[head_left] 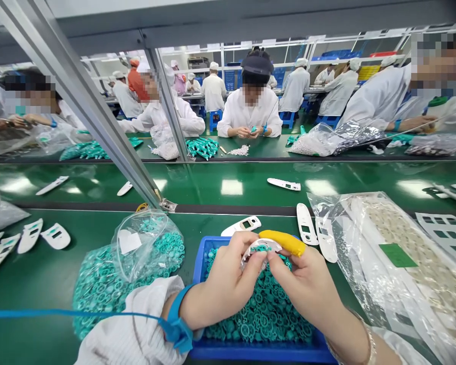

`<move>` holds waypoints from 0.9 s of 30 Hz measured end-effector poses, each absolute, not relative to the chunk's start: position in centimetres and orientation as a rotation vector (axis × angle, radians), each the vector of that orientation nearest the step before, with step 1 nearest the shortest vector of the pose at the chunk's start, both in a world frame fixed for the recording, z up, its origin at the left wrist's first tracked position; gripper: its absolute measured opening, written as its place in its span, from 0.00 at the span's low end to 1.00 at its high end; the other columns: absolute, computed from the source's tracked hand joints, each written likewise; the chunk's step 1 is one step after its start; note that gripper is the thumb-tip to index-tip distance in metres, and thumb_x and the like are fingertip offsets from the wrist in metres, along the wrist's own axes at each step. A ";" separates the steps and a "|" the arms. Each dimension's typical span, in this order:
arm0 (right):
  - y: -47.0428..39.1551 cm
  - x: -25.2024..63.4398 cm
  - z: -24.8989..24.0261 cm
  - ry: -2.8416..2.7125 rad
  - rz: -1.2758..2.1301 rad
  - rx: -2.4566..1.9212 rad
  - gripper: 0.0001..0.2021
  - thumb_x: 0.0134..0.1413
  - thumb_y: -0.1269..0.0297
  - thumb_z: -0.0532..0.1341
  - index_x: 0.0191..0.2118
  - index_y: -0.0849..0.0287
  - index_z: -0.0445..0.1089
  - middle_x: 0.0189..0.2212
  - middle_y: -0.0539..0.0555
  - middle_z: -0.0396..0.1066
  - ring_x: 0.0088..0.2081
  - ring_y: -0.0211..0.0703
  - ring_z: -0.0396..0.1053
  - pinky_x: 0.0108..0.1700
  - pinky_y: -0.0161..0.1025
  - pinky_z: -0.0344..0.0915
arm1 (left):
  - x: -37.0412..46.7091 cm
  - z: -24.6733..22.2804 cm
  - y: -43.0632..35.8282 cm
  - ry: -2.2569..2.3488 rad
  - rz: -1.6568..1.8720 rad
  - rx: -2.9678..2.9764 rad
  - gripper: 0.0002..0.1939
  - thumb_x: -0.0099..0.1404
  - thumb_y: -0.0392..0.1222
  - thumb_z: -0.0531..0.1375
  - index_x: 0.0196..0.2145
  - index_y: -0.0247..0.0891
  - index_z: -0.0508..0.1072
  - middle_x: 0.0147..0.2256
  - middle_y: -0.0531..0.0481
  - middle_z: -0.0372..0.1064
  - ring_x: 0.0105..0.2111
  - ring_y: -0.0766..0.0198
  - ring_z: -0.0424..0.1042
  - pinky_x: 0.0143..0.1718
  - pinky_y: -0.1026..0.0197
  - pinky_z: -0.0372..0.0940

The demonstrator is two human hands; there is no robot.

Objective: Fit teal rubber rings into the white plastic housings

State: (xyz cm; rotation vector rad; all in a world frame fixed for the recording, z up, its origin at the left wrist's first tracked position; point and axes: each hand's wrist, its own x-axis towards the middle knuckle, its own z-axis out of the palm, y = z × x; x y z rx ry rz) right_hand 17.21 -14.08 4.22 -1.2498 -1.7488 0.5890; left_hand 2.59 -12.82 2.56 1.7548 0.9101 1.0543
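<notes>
No text, label, brand, number or sign is legible in the head view.

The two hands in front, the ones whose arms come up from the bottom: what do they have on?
The left hand has a bright blue wrist strap with a thin blue cord and a bunched-up white cuff. The right hand has a yellow finger cover, a pale, shiny bracelet and a white sleeve. Neither wears a full glove.
</notes>
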 end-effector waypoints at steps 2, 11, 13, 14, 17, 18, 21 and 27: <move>-14.0 17.2 4.2 -1.772 0.536 -1.233 0.09 0.53 0.68 0.53 0.25 0.56 0.67 0.12 0.46 0.62 0.21 0.41 0.69 0.22 0.34 0.67 | 2.6 2.5 -12.8 0.910 1.060 1.764 0.07 0.67 0.43 0.50 0.43 0.42 0.61 0.33 0.50 0.67 0.34 0.63 0.67 0.34 0.62 0.60; -13.7 17.4 4.1 -1.807 0.452 -1.248 0.12 0.53 0.69 0.51 0.20 0.56 0.64 0.17 0.48 0.69 0.17 0.36 0.66 0.17 0.32 0.62 | 2.6 2.0 -12.5 0.938 1.073 1.797 0.08 0.67 0.42 0.50 0.44 0.43 0.62 0.32 0.50 0.67 0.36 0.63 0.67 0.37 0.62 0.61; -13.7 17.3 4.0 -1.811 0.443 -1.259 0.11 0.52 0.69 0.51 0.22 0.57 0.66 0.15 0.47 0.67 0.14 0.34 0.62 0.15 0.32 0.59 | 2.6 1.9 -12.5 0.939 1.053 1.805 0.08 0.67 0.41 0.50 0.44 0.43 0.61 0.32 0.50 0.68 0.36 0.63 0.67 0.37 0.62 0.61; -13.7 17.3 4.0 -1.812 0.434 -1.265 0.11 0.52 0.69 0.51 0.23 0.57 0.67 0.13 0.46 0.65 0.13 0.34 0.61 0.14 0.32 0.58 | 2.6 1.8 -12.6 0.935 1.043 1.814 0.08 0.67 0.41 0.50 0.44 0.42 0.61 0.32 0.50 0.68 0.35 0.63 0.67 0.36 0.63 0.61; -13.6 17.4 3.9 -1.819 0.406 -1.271 0.10 0.53 0.69 0.51 0.27 0.57 0.69 0.10 0.44 0.60 0.11 0.34 0.57 0.12 0.32 0.55 | 2.6 2.0 -12.8 0.927 1.034 1.859 0.08 0.67 0.40 0.50 0.44 0.42 0.62 0.33 0.49 0.68 0.33 0.64 0.68 0.35 0.63 0.61; -13.6 17.5 3.9 -1.820 0.407 -1.262 0.10 0.53 0.69 0.52 0.30 0.57 0.69 0.11 0.44 0.61 0.12 0.35 0.60 0.14 0.32 0.58 | 2.6 2.2 -12.5 0.937 1.039 1.882 0.08 0.67 0.40 0.50 0.43 0.41 0.62 0.34 0.49 0.68 0.33 0.64 0.68 0.34 0.64 0.61; -13.0 18.5 3.9 -1.802 0.424 -1.240 0.13 0.55 0.68 0.53 0.45 0.57 0.68 0.26 0.50 0.73 0.27 0.41 0.72 0.28 0.35 0.69 | 2.0 3.4 -9.4 1.044 1.115 1.945 0.09 0.65 0.41 0.52 0.43 0.40 0.62 0.35 0.50 0.68 0.31 0.65 0.67 0.32 0.65 0.60; -10.4 21.2 2.9 -2.121 0.521 -1.349 0.11 0.57 0.68 0.53 0.42 0.57 0.70 0.34 0.53 0.75 0.34 0.42 0.73 0.36 0.38 0.69 | 0.5 3.0 6.4 1.769 1.041 2.181 0.11 0.65 0.40 0.50 0.45 0.36 0.61 0.43 0.46 0.65 0.44 0.61 0.64 0.44 0.62 0.58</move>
